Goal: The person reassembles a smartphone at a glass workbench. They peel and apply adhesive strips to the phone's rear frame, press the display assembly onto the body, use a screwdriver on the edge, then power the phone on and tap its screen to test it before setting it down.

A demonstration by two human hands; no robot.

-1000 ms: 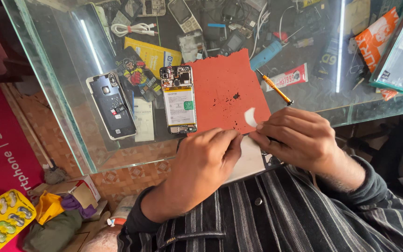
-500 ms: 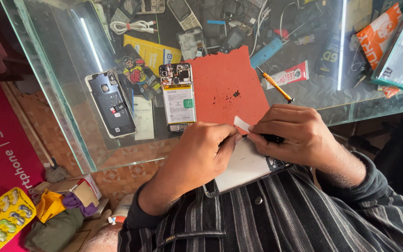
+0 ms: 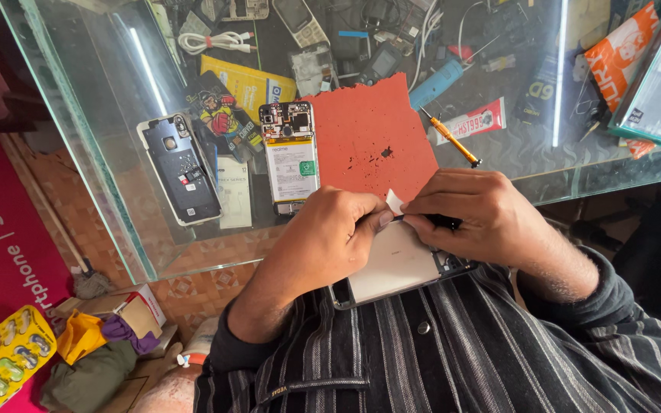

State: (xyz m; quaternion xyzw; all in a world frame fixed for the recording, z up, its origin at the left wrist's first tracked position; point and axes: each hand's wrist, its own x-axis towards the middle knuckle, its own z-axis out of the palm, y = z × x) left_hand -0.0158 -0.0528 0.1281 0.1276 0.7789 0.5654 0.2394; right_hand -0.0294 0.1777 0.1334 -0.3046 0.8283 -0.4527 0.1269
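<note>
On my far left, low down, a yellow tray [image 3: 3, 369] with little coloured cups sits on the floor. Up on the glass table [image 3: 101, 153] lies a dark phone back cover [image 3: 181, 168], and next to it an open phone [image 3: 290, 157] with its white battery showing. Just beside that is a red mat [image 3: 372, 134] with tiny dark bits on it. Close to my tummy, my left hand [image 3: 329, 237] holds the left end of a phone frame [image 3: 399, 264] with a pale plate inside, fingers curled tight on it. My right hand [image 3: 483, 218] pinches a thin black tool [image 3: 441, 222] against the frame's top edge, beside a small white tab [image 3: 394, 202]. Past my right hand, an orange screwdriver [image 3: 451, 138] rests on the glass.
</note>
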